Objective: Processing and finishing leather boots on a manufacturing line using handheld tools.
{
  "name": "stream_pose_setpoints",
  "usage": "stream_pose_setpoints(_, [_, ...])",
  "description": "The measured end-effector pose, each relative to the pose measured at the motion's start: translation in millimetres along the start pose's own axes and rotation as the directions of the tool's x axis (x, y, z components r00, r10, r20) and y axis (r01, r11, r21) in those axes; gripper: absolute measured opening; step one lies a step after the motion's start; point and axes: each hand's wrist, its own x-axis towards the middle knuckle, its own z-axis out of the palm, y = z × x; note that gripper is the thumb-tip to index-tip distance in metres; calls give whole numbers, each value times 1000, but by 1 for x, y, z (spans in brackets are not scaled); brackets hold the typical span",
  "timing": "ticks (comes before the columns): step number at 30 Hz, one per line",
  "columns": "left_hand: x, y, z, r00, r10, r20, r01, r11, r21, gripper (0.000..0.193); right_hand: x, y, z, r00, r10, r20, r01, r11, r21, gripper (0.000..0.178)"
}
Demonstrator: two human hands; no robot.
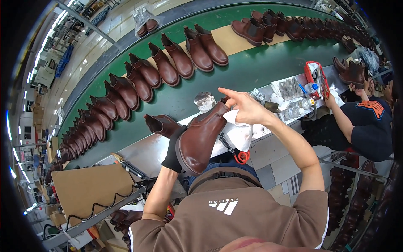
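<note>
Boot point(197, 145) clasped in left hand point(172, 150), cloth point(231, 117) pinched in right hand point(247, 108), with possible scuffing against second boot point(163, 125) just beyond left hand from loosened grip.

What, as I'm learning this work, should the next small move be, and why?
Probably a light wipe of the brown boot near its top: the black-gloved left hand supports it, and the bare right hand, index finger extended, appears to hold a white cloth right by the boot's upper end.
</note>
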Motion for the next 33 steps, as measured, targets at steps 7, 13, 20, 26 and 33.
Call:
stream_pose_setpoints(7, [-5, -2, -5, 996, -68, 64, 63, 995, 74, 29, -9, 7, 2, 998, 45, 40, -48, 995, 91, 82])
stream_pose_setpoints(13, [-8, 0, 7, 997, -52, 60, 47, 996, 78, 26, -8, 11, 3, 999, 18, 27, -18, 1000, -16, 84])
stream_pose_setpoints(20, [-7, -9, -4, 990, -103, 100, 102, 995, 9, 30, -14, 12, 1, 991, 121, 50, -127, 984, 121, 83])
stream_pose_setpoints(26, [-11, -7, 1, 988, -148, 32, 149, 988, -44, 30, -15, 9, 3, 998, 49, 28, -51, 998, 47, 83])
stream_pose_setpoints(33, [-9, -12, -1, 989, -103, 109, 94, 992, 87, 32, -16, 21, 1, 997, 70, 16, -72, 989, 129, 78])
